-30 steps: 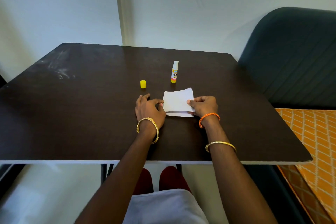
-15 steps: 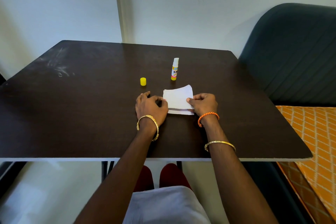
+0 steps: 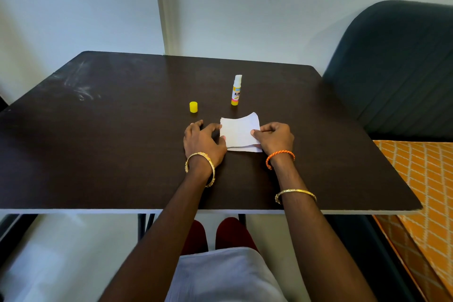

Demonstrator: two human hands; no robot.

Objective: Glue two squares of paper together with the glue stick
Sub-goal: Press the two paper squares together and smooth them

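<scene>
Two white paper squares lie stacked on the dark table [image 3: 98, 154]. The upper paper square [image 3: 237, 131] curls up at its far edge; the lower paper square [image 3: 245, 148] peeks out at the near edge. My right hand [image 3: 275, 138] pinches the right edge of the upper square. My left hand [image 3: 203, 141] rests on the table with its fingertips touching the papers' left edge. The uncapped glue stick [image 3: 236, 91] stands upright behind the papers. Its yellow cap [image 3: 193, 107] stands apart to the left.
A dark green chair back [image 3: 397, 68] stands off the table's right side. An orange patterned cloth [image 3: 421, 179] lies to the right below it. White walls close in behind the table.
Both hands stay at the papers. My left fingers have shifted slightly along the left edge; the view has tilted a little.
</scene>
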